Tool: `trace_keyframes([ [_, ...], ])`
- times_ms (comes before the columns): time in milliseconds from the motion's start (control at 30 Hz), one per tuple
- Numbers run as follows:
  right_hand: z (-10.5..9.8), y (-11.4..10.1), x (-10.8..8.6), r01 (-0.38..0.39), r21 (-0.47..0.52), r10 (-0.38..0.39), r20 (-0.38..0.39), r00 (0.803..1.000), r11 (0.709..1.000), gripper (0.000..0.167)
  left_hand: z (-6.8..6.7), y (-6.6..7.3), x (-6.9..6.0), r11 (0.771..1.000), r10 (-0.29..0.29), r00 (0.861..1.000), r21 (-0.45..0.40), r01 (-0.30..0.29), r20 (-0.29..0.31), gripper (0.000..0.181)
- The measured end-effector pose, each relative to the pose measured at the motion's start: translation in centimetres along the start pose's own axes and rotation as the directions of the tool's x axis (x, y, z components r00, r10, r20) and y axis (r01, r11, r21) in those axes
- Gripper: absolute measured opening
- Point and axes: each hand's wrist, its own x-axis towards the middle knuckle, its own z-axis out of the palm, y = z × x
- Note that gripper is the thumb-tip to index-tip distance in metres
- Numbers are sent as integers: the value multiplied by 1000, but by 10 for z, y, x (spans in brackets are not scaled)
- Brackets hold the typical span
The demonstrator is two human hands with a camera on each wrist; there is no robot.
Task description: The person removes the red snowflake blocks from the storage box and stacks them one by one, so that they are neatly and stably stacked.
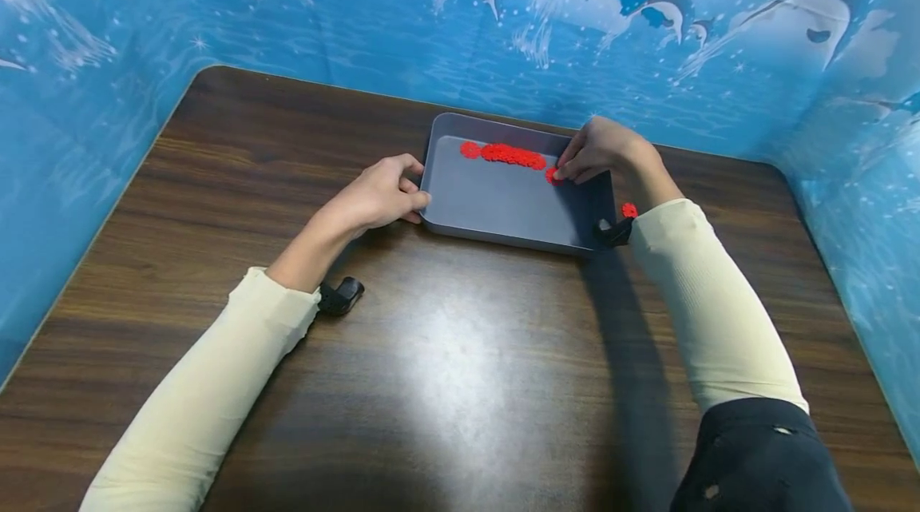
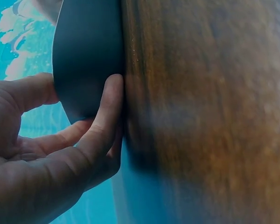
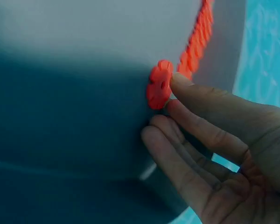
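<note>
A grey tray [image 1: 503,204] lies near the table's far edge. My left hand [image 1: 381,194] grips its left side, thumb over the rim and fingers against the outer wall; the left wrist view shows that hand [image 2: 60,135] on the dark wall [image 2: 88,56]. Inside the tray's right end, my right hand [image 1: 602,151] pinches a red notched disc [image 1: 552,176]. In the right wrist view the disc [image 3: 159,85] stands tilted at the thumb tip of the hand [image 3: 224,140]. An overlapping row of red discs [image 1: 513,155] lies beside it, with a single red disc [image 1: 470,149] at the row's left.
Another red disc [image 1: 628,210] shows right of the tray, beside the black strap [image 1: 613,232] on my right wrist. A second black wrist mount [image 1: 341,296] is on my left wrist. Around the brown wooden table [image 1: 345,400] hangs a blue dolphin-print cloth [image 1: 323,17].
</note>
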Motion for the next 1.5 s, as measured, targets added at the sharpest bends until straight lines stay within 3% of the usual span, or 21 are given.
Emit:
trace_keyframes([
  [167,1,-10,6,-39,-130,41,16,999,991,28,-1,2,0,1000,3,1000,0,-3,-1,54],
  [467,3,-14,8,-37,-64,40,55,998,997,24,-2,6,0,1000,8,1000,9,-8,4,53],
  [967,8,-18,10,-17,-95,23,53,998,995,21,-4,3,1,1000,-16,1000,-14,17,15,54],
  [1267,15,-16,10,-7,-188,18,54,998,982,15,-2,0,2,999,-28,999,-18,28,20,55],
  [1500,13,-12,9,-37,-103,42,49,998,994,20,-2,0,2,999,-30,999,-21,30,20,57],
])
